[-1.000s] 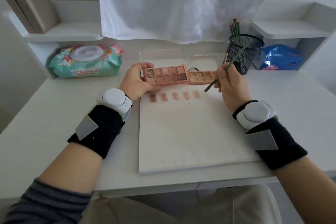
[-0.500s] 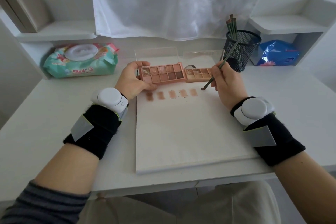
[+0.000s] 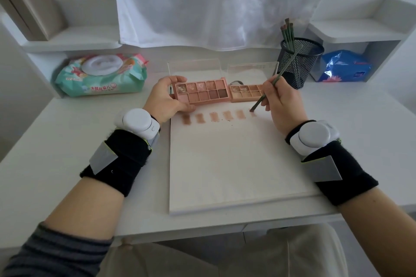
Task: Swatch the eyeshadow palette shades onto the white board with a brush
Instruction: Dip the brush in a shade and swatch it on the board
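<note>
While the left hand (image 3: 165,99) grips the rectangular pink palette (image 3: 202,93), the right hand (image 3: 282,102) pinches a slim brush (image 3: 275,82).

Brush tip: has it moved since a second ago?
Yes. The brush tip has dropped from over the smaller palette down to the white board, right of the swatches.

Left wrist (image 3: 117,159): black fabric wrap, grey angular patch, thin yellow-green edging; white rounded device (image 3: 138,122) strapped above.
Right wrist (image 3: 340,171): matching black wrap, grey patch, white rounded device (image 3: 314,138).
Left forearm: grey-and-dark striped sleeve (image 3: 54,252), pushed up.
Lap: light beige trousers (image 3: 225,256).
</note>
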